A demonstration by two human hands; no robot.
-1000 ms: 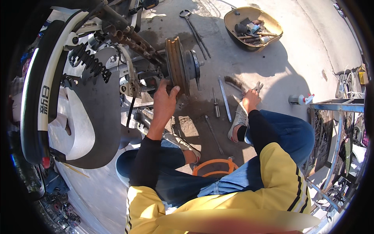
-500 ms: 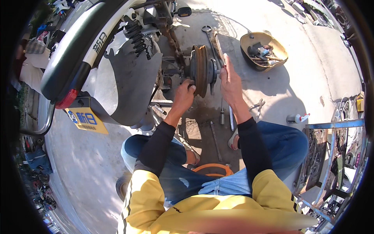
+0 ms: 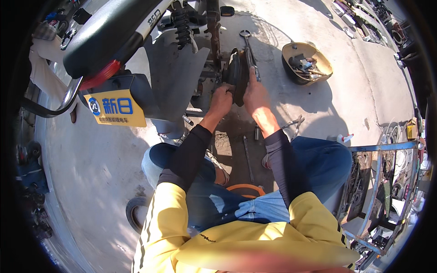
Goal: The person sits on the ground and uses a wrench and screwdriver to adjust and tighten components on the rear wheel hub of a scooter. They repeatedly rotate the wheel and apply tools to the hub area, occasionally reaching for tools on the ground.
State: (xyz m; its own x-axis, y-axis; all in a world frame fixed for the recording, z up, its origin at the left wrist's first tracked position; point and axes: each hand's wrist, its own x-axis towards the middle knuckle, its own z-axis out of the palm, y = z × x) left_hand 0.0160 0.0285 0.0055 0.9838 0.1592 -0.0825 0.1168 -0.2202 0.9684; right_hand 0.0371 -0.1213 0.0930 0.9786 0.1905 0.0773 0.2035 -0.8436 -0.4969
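A rusty wheel rim [image 3: 238,82] stands at the rear end of the electric scooter [image 3: 98,43], close to its shock absorber [image 3: 182,29]. My left hand [image 3: 221,101] is closed around the rim's near left edge. Against the rim's right side, my right hand [image 3: 256,98] is closed, its index finger stretched forward along a narrow, light-coloured bar-like piece. The kind of that piece is unclear, and my fingers hide its lower part. Just beyond this hand a long wrench [image 3: 246,36] with a ring end lies on the concrete.
An upturned tan helmet [image 3: 309,48] with tools and small parts inside is at the far right. Pliers [image 3: 296,123] and a thin metal rod [image 3: 248,159] lie near my legs. A blue metal frame [image 3: 380,148] stands on the right, a small tyre [image 3: 135,213] on the left.
My right hand has come left and closer to the rim, along with the bar-like piece. The scooter and rim appear shifted as my view turns. My left hand stays at the rim.
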